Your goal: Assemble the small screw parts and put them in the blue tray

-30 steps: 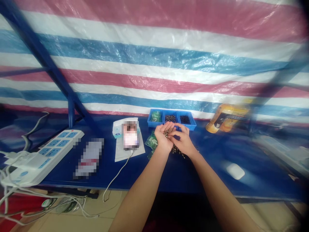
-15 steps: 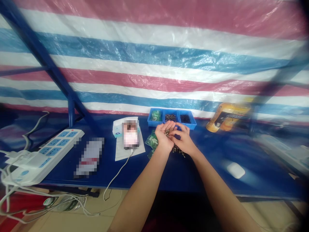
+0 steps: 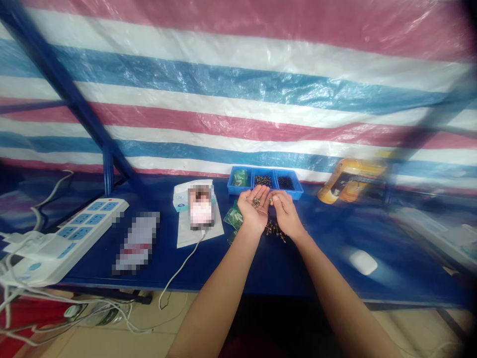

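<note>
My left hand (image 3: 255,211) lies palm up with its fingers slightly curled. In its palm rests a small heap of brass-coloured metal screws (image 3: 256,202). Just right of it, the thumb and fingers of my right hand (image 3: 285,211) pinch one small screw (image 3: 272,200), its details too small to make out. Below my hands a loose pile of similar screws (image 3: 275,229) is on the blue table, partly hidden by my right wrist. Green plastic packets (image 3: 233,219) lie left of my left hand. Behind both hands stands a blue three-compartment tray (image 3: 238,190), holding green packets and dark small parts.
A phone (image 3: 201,209) on white packaging (image 3: 184,236) has a cable attached. Further left are a blurred-out flat item (image 3: 137,243) and a white power strip (image 3: 89,223). To the right are an orange bottle (image 3: 350,181) and a white case (image 3: 363,262). Striped sheeting hangs behind.
My right hand has drawn back from the left palm to the right, with a small screw now visible in its pinch. The heap in my left palm shows more plainly.
</note>
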`<state>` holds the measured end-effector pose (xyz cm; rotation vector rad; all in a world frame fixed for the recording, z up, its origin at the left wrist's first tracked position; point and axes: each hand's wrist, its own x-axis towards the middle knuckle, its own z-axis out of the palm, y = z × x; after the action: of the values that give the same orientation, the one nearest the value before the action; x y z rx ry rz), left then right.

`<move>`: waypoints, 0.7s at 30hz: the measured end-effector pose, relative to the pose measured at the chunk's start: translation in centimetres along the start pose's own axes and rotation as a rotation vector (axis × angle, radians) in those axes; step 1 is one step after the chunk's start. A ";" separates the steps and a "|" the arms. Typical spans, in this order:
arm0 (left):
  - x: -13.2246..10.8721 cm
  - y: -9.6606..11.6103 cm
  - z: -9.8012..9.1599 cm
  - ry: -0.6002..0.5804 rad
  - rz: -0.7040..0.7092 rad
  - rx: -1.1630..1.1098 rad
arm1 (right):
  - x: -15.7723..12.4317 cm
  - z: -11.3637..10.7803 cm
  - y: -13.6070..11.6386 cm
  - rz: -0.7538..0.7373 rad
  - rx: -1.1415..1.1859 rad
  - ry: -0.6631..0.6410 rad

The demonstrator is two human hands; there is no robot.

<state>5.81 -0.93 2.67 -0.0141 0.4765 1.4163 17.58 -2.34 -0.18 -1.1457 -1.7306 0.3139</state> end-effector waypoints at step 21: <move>0.1 0.2 0.1 0.036 0.049 0.015 | -0.4 0.0 -1.2 0.088 0.020 -0.149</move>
<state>5.71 -0.81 2.80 -0.0155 0.5207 1.4627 16.97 -3.28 0.38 -1.2124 -1.8044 0.4801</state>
